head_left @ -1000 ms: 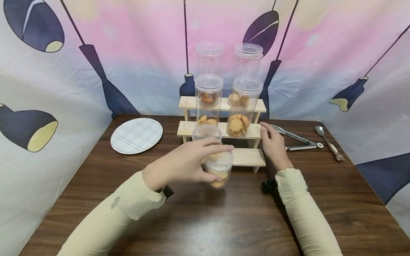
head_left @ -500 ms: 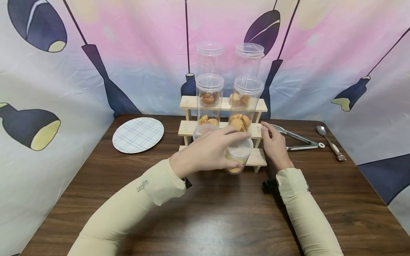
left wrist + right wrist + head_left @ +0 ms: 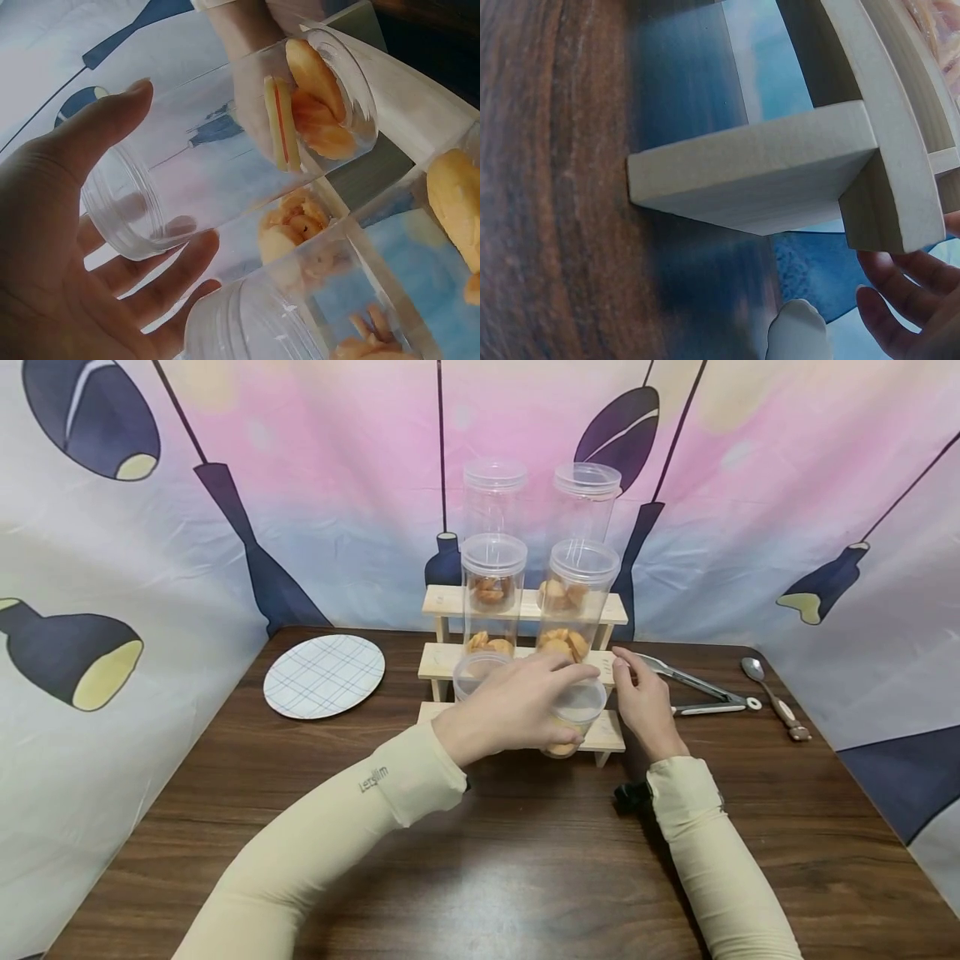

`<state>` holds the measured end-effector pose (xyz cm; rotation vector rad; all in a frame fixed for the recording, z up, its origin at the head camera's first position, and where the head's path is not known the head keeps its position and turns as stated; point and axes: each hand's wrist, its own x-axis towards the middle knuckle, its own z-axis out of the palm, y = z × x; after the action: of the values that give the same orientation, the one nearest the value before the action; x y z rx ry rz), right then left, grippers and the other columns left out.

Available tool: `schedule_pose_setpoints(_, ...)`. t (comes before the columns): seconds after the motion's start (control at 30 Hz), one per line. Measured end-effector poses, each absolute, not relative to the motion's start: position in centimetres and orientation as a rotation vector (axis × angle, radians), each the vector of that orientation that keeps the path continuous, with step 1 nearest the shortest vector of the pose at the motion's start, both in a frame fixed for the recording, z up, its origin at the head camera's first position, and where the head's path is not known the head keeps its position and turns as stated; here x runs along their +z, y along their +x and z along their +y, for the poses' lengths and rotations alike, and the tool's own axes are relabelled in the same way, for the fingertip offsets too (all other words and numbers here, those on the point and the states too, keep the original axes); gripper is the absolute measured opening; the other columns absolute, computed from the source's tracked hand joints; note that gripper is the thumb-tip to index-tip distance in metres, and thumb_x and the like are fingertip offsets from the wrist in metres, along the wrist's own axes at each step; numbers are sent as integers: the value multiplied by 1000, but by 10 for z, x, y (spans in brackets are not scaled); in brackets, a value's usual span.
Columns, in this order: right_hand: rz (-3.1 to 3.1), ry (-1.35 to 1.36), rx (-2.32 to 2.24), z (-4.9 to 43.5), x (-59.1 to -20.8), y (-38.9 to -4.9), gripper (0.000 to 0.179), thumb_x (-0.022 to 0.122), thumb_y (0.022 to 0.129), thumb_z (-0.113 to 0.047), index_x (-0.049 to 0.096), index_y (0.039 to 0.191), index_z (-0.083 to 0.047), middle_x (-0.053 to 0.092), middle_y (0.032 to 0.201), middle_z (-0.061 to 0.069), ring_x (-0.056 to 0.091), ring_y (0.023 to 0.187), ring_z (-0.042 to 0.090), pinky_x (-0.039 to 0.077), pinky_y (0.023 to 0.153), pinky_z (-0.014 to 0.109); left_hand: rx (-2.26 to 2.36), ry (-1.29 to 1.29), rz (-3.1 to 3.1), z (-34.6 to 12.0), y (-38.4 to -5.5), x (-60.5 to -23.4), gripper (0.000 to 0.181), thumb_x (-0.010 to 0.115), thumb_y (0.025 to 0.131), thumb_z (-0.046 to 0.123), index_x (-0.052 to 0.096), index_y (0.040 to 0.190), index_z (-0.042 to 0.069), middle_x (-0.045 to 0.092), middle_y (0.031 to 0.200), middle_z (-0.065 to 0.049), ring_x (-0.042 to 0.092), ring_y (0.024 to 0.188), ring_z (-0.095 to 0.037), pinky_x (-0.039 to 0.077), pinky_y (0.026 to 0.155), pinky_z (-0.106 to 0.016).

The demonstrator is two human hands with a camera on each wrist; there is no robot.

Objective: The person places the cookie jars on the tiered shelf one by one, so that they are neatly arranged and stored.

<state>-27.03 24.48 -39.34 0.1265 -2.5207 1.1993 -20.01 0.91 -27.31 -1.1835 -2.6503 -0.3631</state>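
My left hand (image 3: 517,706) grips a clear lidded jar (image 3: 583,697) near its top, over the right part of the wooden tiered shelf's (image 3: 442,658) lowest step. In the left wrist view, thumb and fingers wrap the lid end of this jar (image 3: 217,127), and biscuits lie at its bottom. Whether its base touches the step is hidden. My right hand (image 3: 647,706) touches the right end of the middle step; in the right wrist view its fingertips (image 3: 874,266) meet the board's end. Another lidded jar (image 3: 474,670) stands on the lowest step, partly behind my left hand.
Two biscuit jars, left (image 3: 492,618) and right (image 3: 581,602), stand on the middle step. Two more, left (image 3: 495,506) and right (image 3: 587,506), stand on the top. A checked plate (image 3: 324,677) lies left; tongs (image 3: 701,683) and a spoon (image 3: 776,697) lie right on the brown table (image 3: 480,877).
My left hand has carried the jar rightward and back, from in front of the shelf to the right part of the lowest step. My right hand has stayed at the shelf's end.
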Motion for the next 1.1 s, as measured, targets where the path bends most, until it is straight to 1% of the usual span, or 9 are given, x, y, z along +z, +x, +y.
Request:
schedule_pose_setpoints(0.13,-2518,122,1202,244,-393,-270,56,33,105,-51,51,148,-19,66,111,17,60,90,31,46,79,45,-286,-1176,-2649,14,-204,-275,74,82,77,45,54,142,23,58,115,0,56,98,-16,49,79,-34)
schedule_pose_setpoints(0.33,-2521,111,1199,243,-392,-271,54,34,105,-51,51,148,-22,65,124,18,61,102,33,47,85,50,-168,-1142,-2677,17,-206,-279,72,82,78,49,55,140,23,58,121,-1,53,114,-19,50,86,-36)
schedule_pose_setpoints(0.43,-2524,107,1197,243,-392,-271,54,34,105,-51,51,148,-23,64,125,18,61,103,34,47,85,50,-135,-1136,-2691,18,-207,-280,70,81,78,51,56,137,23,58,121,-1,52,117,-20,50,88,-37)
schedule_pose_setpoints(0.57,-2525,112,1202,243,-391,-271,54,33,105,-51,51,148,-22,65,121,18,60,99,33,47,83,49,-120,-1131,-2682,19,-210,-281,69,80,79,51,56,137,22,58,120,-1,52,117,-20,50,86,-37)
schedule_pose_setpoints(0.73,-2530,105,1206,243,-392,-270,55,33,105,-52,50,148,-22,65,117,18,60,96,33,47,81,48,-33,-1110,-2625,19,-212,-283,71,78,80,53,55,138,20,58,120,-2,52,118,-21,48,87,-37)
schedule_pose_setpoints(0.97,-2529,98,1206,244,-393,-270,55,33,105,-52,50,148,-22,65,119,18,60,93,32,47,81,48,150,-1056,-2581,20,-212,-286,75,73,82,59,52,143,20,56,127,-3,50,118,-24,45,90,-39)
schedule_pose_setpoints(1.1,-2531,102,1200,244,-393,-270,56,32,105,-52,50,149,-22,64,125,19,59,94,33,46,83,49,224,-1035,-2543,21,-211,-287,75,70,84,61,52,144,20,56,127,-5,51,117,-25,46,90,-39)
